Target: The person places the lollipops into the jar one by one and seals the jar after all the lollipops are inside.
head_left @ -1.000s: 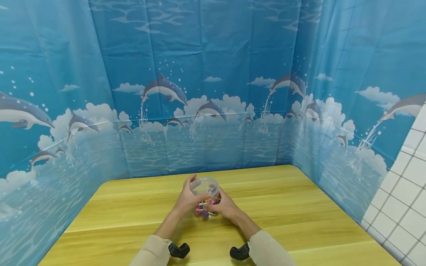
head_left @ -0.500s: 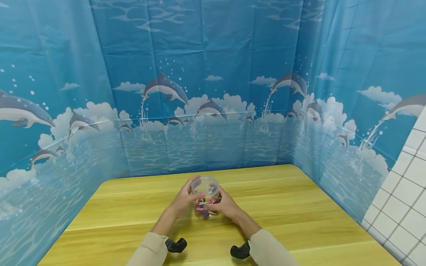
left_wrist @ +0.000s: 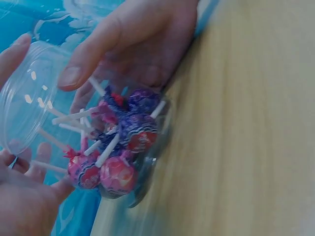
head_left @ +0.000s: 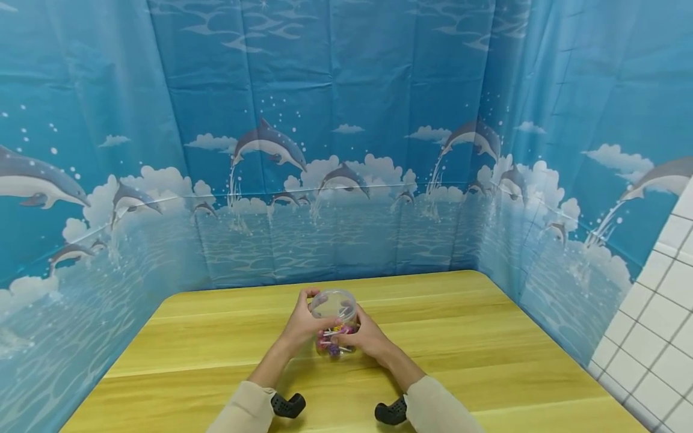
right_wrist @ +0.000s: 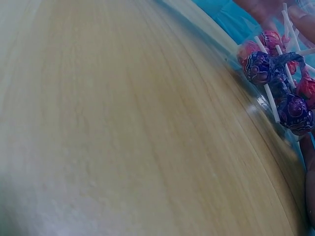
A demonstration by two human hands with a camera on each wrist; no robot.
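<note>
A clear round plastic jar [head_left: 334, 304] stands on the wooden table between both hands. Wrapped lollipops [left_wrist: 130, 132] with white sticks, in pink, red and purple wrappers, lie in its lower part. My left hand [head_left: 303, 325] grips the jar's upper left side, thumb across the front near the rim. On the other side, my right hand [head_left: 370, 337] holds the jar lower down, its thumb over the front. In the right wrist view the lollipops [right_wrist: 294, 107] show through the jar wall at the upper right. Whether a clear lid covers the rim, I cannot tell.
The yellow wood-grain table [head_left: 460, 355] reaches back to a blue dolphin-print curtain [head_left: 346, 240], which hangs along the back and sides. White tiled wall [head_left: 649, 325] shows at the right. A black wrist device [head_left: 288, 406] sits by the left sleeve, and another by the right.
My left hand shifts slightly on the jar's upper edge, its thumb and fingers moving a little around the rim. The right hand and the jar stay almost in place.
</note>
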